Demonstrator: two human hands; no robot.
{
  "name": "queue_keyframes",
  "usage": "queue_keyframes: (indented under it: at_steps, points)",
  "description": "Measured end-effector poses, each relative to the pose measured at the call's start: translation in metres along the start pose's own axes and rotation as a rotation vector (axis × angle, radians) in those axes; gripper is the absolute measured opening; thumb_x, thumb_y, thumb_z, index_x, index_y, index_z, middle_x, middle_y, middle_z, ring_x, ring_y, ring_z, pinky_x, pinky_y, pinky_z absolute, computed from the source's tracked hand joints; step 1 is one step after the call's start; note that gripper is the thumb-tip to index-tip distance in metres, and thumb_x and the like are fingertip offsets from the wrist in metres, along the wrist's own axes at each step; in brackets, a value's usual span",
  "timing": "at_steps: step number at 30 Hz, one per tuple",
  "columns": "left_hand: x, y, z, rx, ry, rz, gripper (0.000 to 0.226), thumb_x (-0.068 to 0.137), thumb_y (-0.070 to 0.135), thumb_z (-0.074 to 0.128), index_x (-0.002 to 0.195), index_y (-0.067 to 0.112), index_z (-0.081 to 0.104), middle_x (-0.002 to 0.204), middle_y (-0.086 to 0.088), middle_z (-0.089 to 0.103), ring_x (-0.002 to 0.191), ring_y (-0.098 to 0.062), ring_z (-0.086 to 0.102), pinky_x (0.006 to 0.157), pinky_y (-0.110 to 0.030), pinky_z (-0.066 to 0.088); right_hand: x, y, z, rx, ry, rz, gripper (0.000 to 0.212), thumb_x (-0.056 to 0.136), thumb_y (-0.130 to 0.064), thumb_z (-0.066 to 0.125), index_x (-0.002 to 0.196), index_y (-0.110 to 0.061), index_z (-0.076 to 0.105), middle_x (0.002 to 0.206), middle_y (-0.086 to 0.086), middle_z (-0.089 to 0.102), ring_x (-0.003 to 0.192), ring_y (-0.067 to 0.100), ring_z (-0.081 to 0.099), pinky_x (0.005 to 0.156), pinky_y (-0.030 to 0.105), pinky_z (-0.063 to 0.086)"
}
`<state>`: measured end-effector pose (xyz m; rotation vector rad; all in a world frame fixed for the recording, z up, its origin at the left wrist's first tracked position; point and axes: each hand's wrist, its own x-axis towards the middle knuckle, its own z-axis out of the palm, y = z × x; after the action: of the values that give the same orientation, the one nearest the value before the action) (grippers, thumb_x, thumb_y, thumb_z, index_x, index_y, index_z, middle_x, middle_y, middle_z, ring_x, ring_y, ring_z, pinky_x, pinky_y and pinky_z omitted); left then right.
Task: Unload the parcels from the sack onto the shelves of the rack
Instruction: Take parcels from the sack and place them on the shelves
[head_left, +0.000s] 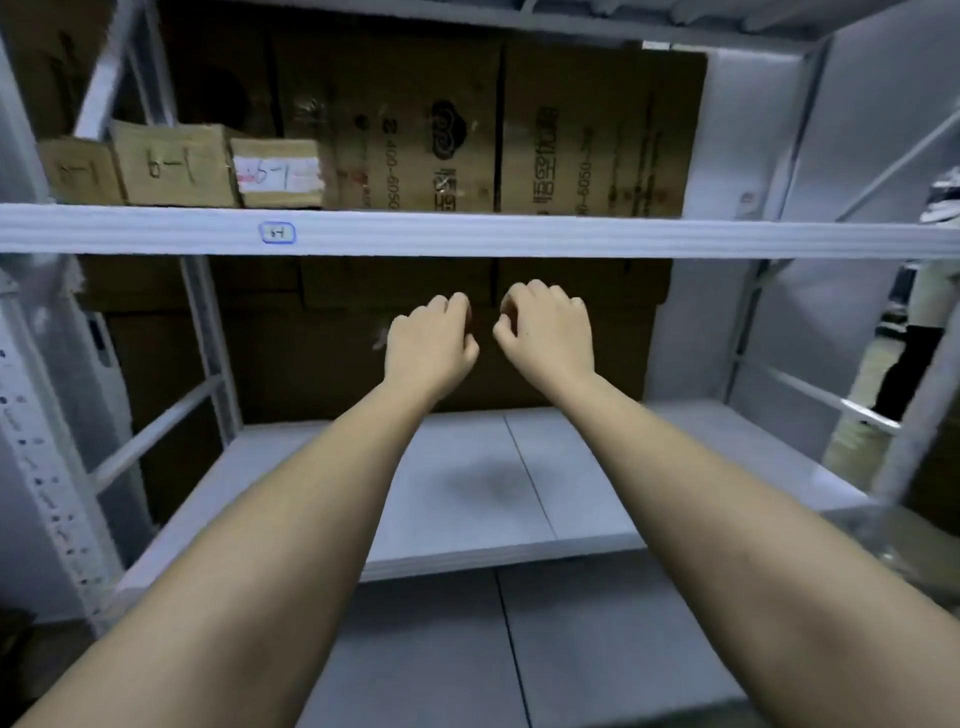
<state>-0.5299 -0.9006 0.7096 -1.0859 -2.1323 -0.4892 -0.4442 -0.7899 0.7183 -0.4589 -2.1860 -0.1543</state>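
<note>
Left hand (428, 332) and right hand (545, 325) curl over the bare middle shelf (519, 488), whether grasping something I cannot tell

The rack (467, 236) is a pale grey-white metal frame with flat board shelves and perforated uprights. Its upper shelf carries 3 small brown cardboard parcels (176, 165) standing upright in a row at 10 o'clock, touching side by side, each with a handwritten mark on its front; the right one bears a white label (278, 175). The middle shelf (519, 483), at 6 o'clock, is a bare grey board with a seam running front to back.
</note>
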Motion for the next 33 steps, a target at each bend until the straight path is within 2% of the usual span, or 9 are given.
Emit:
queue_keyframes:
  at_steps: [5, 10, 14, 19, 24, 28, 31, 33]
  points:
    - [-0.026, 0.096, 0.053, -0.019, -0.375, 0.063, 0.031, 0.091, 0.031, 0.050, 0.117, 0.015, 0.045, 0.115, -0.009, 0.055, 0.100, -0.030, 0.058, 0.076, -0.036, 0.041, -0.081, 0.095, -0.006, -0.124, -0.234, 0.168, 0.022, 0.092, -0.027, 0.046, 0.106, -0.018, 0.061, 0.105, 0.003, 0.064, 0.097, 0.024, 0.056, 0.079, 0.037, 0.040]
    - [-0.042, 0.189, 0.107, 0.002, -0.620, 0.202, 0.038, 0.093, 0.033, 0.047, 0.126, 0.014, 0.042, 0.125, -0.009, 0.054, 0.108, -0.029, 0.055, 0.074, -0.033, 0.038, -0.147, 0.186, -0.015, -0.226, -0.397, 0.371, 0.027, 0.091, -0.023, 0.045, 0.108, -0.012, 0.062, 0.108, 0.009, 0.065, 0.099, 0.030, 0.057, 0.076, 0.034, 0.038]
    - [-0.048, 0.263, 0.150, 0.003, -0.692, 0.336, 0.043, 0.094, 0.036, 0.045, 0.132, 0.015, 0.041, 0.130, -0.010, 0.053, 0.114, -0.029, 0.054, 0.083, -0.035, 0.040, -0.190, 0.257, -0.018, -0.294, -0.541, 0.519, 0.030, 0.091, -0.023, 0.045, 0.113, -0.011, 0.061, 0.113, 0.010, 0.064, 0.104, 0.032, 0.058, 0.080, 0.035, 0.042]
    - [-0.041, 0.348, 0.208, -0.072, -0.751, 0.478, 0.045, 0.093, 0.038, 0.048, 0.132, 0.016, 0.041, 0.128, -0.010, 0.054, 0.112, -0.029, 0.055, 0.082, -0.034, 0.040, -0.226, 0.341, -0.017, -0.311, -0.714, 0.722, 0.030, 0.094, -0.028, 0.045, 0.116, -0.012, 0.058, 0.115, 0.012, 0.063, 0.103, 0.032, 0.060, 0.074, 0.033, 0.041]
    - [-0.032, 0.420, 0.261, -0.138, -0.858, 0.577, 0.038, 0.092, 0.035, 0.048, 0.124, 0.014, 0.044, 0.122, -0.008, 0.055, 0.109, -0.028, 0.056, 0.076, -0.032, 0.037, -0.255, 0.415, -0.012, -0.267, -0.907, 0.950, 0.031, 0.096, -0.035, 0.046, 0.113, -0.013, 0.058, 0.114, 0.010, 0.061, 0.102, 0.031, 0.059, 0.078, 0.036, 0.045]
    - [-0.024, 0.470, 0.294, -0.158, -0.908, 0.671, 0.036, 0.094, 0.035, 0.048, 0.122, 0.014, 0.045, 0.124, -0.008, 0.056, 0.112, -0.028, 0.055, 0.082, -0.033, 0.040, -0.280, 0.462, -0.013, -0.239, -0.960, 1.105, 0.033, 0.097, -0.037, 0.045, 0.116, -0.012, 0.057, 0.113, 0.010, 0.061, 0.101, 0.029, 0.059, 0.072, 0.034, 0.044]
    - [-0.026, 0.508, 0.308, -0.157, -0.963, 0.749, 0.041, 0.095, 0.035, 0.046, 0.128, 0.012, 0.042, 0.127, -0.010, 0.054, 0.115, -0.029, 0.053, 0.089, -0.038, 0.044, -0.305, 0.494, -0.018, -0.230, -1.018, 1.183, 0.036, 0.097, -0.039, 0.045, 0.121, -0.015, 0.056, 0.117, 0.010, 0.060, 0.104, 0.030, 0.057, 0.078, 0.035, 0.045]
    - [-0.030, 0.533, 0.318, -0.145, -1.007, 0.802, 0.045, 0.095, 0.035, 0.047, 0.132, 0.010, 0.040, 0.126, -0.011, 0.055, 0.113, -0.029, 0.055, 0.085, -0.039, 0.045, -0.321, 0.514, -0.022, -0.233, -1.055, 1.216, 0.037, 0.096, -0.040, 0.044, 0.123, -0.016, 0.056, 0.118, 0.009, 0.059, 0.104, 0.030, 0.057, 0.080, 0.036, 0.045]
